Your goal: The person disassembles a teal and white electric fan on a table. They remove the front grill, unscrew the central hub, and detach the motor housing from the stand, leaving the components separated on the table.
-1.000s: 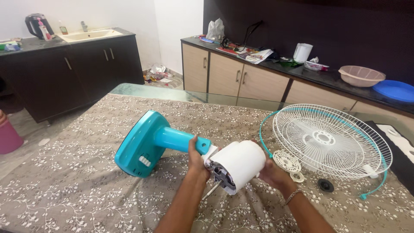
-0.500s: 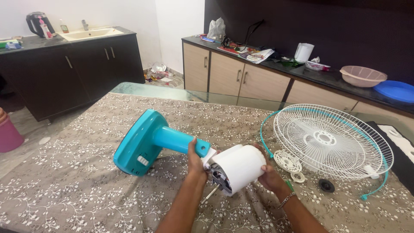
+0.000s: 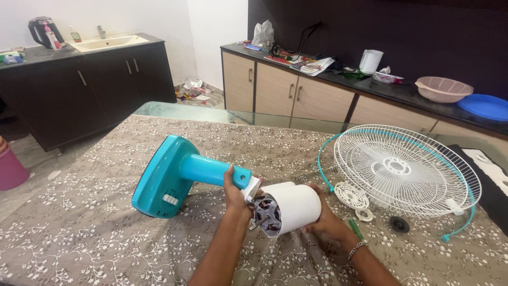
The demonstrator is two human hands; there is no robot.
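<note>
A table fan lies on its side on the cloth-covered table (image 3: 79, 233). Its teal base (image 3: 159, 177) points left and its teal neck (image 3: 211, 170) runs right to a white motor housing (image 3: 293, 206). My left hand (image 3: 235, 193) grips the neck where it joins the motor. My right hand (image 3: 323, 222) holds the underside and rear of the white housing. The open motor face with its shaft (image 3: 264, 212) points toward me.
A white wire fan guard (image 3: 405, 169) with a teal rim lies to the right. Beside it are a white round plastic piece (image 3: 352, 196), a small white ring (image 3: 364, 214) and a black cap (image 3: 399, 224). Dark cabinets and a cluttered counter stand behind.
The fan has tipped, base shifting slightly left and down. The motor housing turned so its open face shows more. My right hand slid lower under the housing.
</note>
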